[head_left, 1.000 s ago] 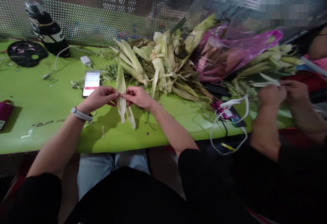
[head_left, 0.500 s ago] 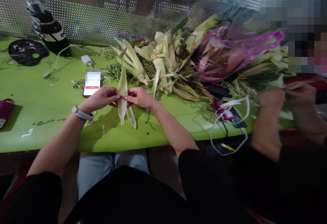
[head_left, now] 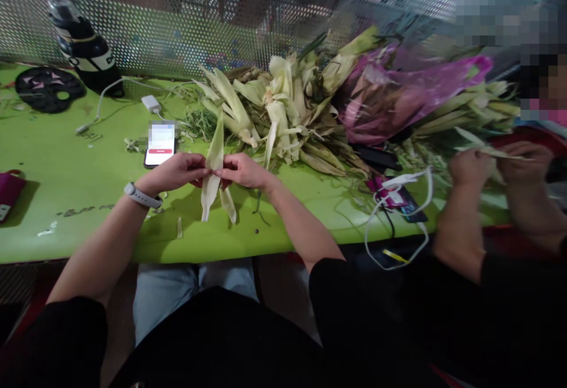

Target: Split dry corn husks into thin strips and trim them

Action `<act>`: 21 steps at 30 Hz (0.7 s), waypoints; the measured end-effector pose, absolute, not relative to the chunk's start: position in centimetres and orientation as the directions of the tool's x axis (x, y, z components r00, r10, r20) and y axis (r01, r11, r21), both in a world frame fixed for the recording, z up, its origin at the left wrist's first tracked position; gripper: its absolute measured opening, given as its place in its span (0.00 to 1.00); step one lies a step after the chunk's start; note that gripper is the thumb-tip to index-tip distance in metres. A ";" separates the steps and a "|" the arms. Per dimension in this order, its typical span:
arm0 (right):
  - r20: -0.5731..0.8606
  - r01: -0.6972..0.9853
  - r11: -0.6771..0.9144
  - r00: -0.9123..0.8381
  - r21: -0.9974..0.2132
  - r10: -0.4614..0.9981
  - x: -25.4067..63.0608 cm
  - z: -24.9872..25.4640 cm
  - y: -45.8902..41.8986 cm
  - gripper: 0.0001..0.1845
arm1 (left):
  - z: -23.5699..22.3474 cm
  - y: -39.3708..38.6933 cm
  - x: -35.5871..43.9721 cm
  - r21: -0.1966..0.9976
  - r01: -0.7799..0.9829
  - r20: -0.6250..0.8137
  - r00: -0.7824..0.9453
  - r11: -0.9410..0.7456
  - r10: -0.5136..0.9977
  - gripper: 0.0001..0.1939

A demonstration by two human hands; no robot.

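Observation:
My left hand (head_left: 177, 171) and my right hand (head_left: 242, 170) pinch a long pale corn husk leaf (head_left: 213, 169) between them above the green table (head_left: 75, 199). Both hands are closed on the leaf near its middle; its top points away from me and its split lower ends hang toward the table. A white watch band sits on my left wrist. A heap of corn husks (head_left: 274, 110) lies just beyond my hands.
A phone (head_left: 159, 146) with a lit screen lies left of the husks, with a white charger and cable (head_left: 150, 104) behind it. A purple plastic bag (head_left: 398, 93) holds more husks. At the right, another person's hands (head_left: 496, 166) work a husk strip. A perforated metal screen backs the table.
The husk leaf has tilted a little to the right and its upper tip sits lower. My hands stayed in place. The other person's hands shifted with their strip.

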State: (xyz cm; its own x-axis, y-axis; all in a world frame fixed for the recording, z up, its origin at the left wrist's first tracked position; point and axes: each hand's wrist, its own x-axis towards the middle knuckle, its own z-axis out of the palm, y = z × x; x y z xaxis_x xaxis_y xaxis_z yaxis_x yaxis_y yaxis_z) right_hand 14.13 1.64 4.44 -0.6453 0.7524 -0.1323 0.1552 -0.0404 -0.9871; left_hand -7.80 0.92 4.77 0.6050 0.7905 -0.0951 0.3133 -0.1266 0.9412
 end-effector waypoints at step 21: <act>-0.033 0.204 0.144 -0.677 -0.968 0.735 14.5 3.2 2.0 0.12 | 4.8 0.9 -8.0 0.934 0.323 -0.085 0.615 -0.152 0.784 0.11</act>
